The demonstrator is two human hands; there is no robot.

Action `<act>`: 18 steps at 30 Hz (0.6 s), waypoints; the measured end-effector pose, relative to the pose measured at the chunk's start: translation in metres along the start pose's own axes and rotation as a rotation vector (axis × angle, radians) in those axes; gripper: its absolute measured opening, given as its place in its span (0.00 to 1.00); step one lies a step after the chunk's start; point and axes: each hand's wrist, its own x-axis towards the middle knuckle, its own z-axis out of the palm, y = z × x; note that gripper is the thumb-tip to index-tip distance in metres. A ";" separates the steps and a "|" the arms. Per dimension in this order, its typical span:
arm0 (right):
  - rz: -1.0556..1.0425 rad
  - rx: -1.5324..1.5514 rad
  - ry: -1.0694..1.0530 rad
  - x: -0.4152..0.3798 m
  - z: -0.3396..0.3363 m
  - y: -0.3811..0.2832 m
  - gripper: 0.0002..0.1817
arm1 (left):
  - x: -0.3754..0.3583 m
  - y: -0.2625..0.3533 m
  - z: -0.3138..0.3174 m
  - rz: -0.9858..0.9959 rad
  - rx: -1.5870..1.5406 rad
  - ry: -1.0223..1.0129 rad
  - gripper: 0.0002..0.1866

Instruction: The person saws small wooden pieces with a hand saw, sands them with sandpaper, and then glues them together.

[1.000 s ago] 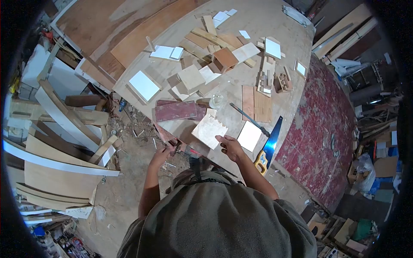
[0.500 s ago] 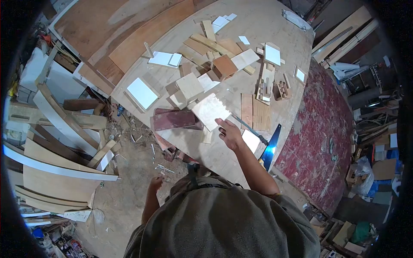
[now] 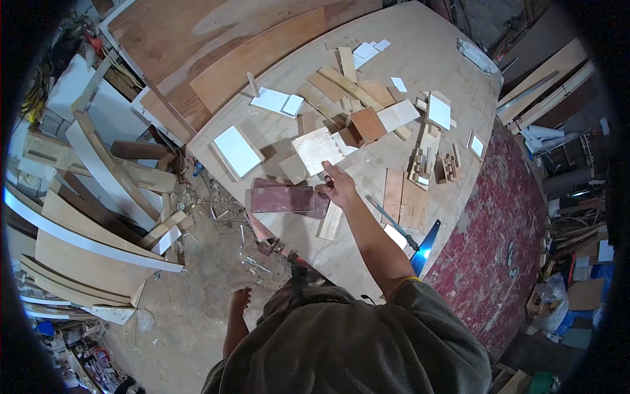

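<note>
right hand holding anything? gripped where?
The right hand holds the pale notched wooden panel by its near lower edge, over the worktable. The left hand hangs beside the body, seemingly holding nothing.

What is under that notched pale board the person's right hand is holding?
The notched board lies over other wood offcuts on the table; what it covers is hidden. The right hand grips its near edge.

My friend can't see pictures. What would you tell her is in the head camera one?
A person leans over a big wooden table covered in wood scraps, their right hand touching a pale square board at its near edge. Their left hand hangs empty by their side. A reddish board lies left of the right hand, and a blue-bladed handsaw sits at the table's edge.
</note>
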 end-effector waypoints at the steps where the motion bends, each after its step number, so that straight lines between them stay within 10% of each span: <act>1: -0.001 -0.002 0.005 0.000 -0.002 -0.007 0.10 | 0.002 -0.003 0.000 -0.001 0.001 -0.006 0.21; 18: -0.182 0.050 0.425 -0.040 -0.126 -0.059 0.11 | 0.021 0.057 0.008 0.022 -0.019 -0.061 0.21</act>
